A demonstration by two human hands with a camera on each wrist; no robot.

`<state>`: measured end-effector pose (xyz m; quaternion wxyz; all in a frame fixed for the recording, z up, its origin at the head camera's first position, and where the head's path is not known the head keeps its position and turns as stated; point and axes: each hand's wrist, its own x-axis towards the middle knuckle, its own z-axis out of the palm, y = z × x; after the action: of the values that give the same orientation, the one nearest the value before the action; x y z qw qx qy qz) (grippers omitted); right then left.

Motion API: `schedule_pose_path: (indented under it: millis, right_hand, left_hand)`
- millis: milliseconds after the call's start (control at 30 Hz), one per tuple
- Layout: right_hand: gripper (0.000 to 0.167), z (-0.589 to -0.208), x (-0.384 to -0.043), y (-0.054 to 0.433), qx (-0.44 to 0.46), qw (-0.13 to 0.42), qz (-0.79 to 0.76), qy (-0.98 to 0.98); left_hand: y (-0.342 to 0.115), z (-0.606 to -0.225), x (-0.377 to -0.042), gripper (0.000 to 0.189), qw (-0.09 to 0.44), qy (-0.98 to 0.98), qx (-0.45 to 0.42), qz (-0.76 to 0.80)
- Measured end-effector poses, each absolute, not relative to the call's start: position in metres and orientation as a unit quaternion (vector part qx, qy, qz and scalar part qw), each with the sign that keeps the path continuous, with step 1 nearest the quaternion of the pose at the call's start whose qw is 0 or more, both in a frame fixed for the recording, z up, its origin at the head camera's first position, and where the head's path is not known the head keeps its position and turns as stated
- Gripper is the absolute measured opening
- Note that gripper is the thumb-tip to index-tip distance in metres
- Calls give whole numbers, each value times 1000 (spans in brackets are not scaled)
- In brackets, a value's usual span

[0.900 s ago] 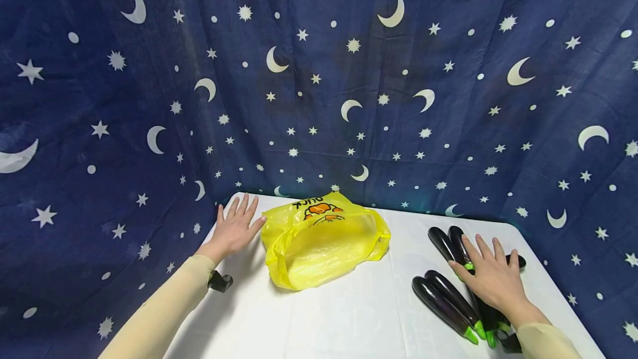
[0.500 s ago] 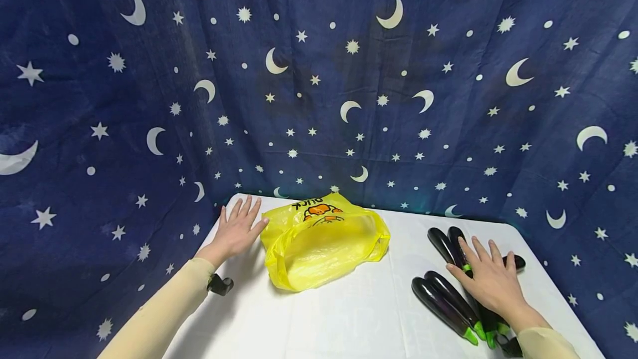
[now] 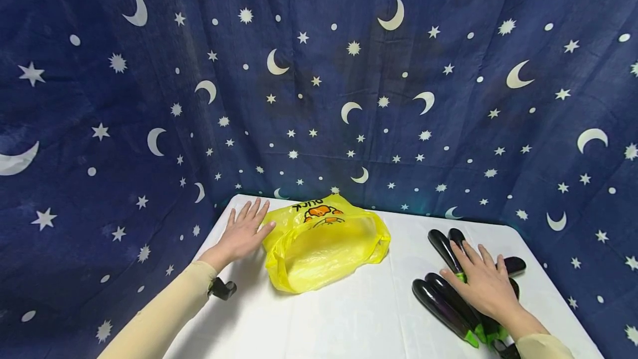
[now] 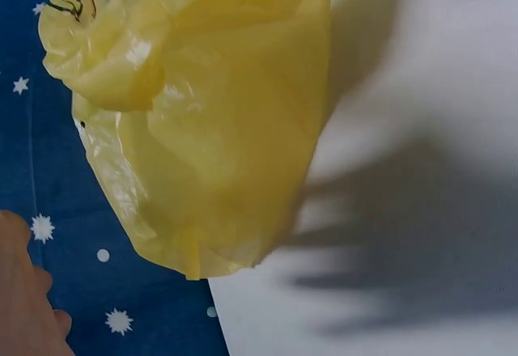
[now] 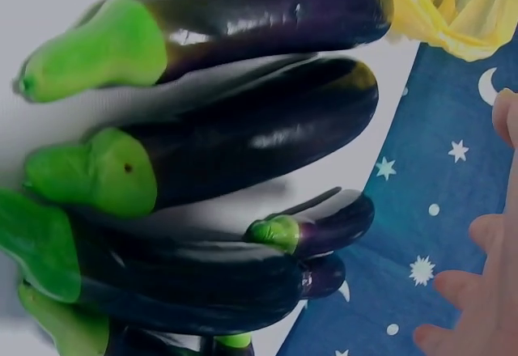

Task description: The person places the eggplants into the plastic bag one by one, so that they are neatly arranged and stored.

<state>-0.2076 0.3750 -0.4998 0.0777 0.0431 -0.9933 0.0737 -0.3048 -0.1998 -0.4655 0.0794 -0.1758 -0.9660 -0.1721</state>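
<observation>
A yellow plastic bag point(image 3: 319, 259) with a duck print lies on the white table, its wide mouth facing the near side. Beside its left end my left hand point(image 3: 241, 239) hovers with fingers spread, casting a shadow on the table in the left wrist view. Over at the right, my right hand point(image 3: 483, 288) spreads its straight fingers above several dark purple eggplants point(image 3: 441, 312), hiding part of them. Green stem caps point(image 5: 121, 48) show close up in the right wrist view. Neither hand holds anything.
Behind and to the sides of the white table point(image 3: 349, 326) hangs a dark blue curtain point(image 3: 319, 82) with moons and stars. A black wrist strap point(image 3: 222, 288) sits at the left cuff.
My left hand has shifted slightly right, closer to the bag's end. The right hand has drifted a little left and nearer over the eggplants. Bag and eggplants stay put.
</observation>
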Motion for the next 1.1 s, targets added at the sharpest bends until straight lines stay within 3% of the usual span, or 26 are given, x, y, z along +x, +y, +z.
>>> schedule_pose_path:
  millis: [400, 1100]
  right_hand:
    - [92, -498, -199, 362, 76, 85, 96, -989]
    - [98, -493, -185, 347, 107, 80, 91, -987]
  left_hand:
    - [-187, -459, -301, 79, 61, -955, -216, -191]
    - [-167, -437, -290, 81, -41, -942, -236, -237]
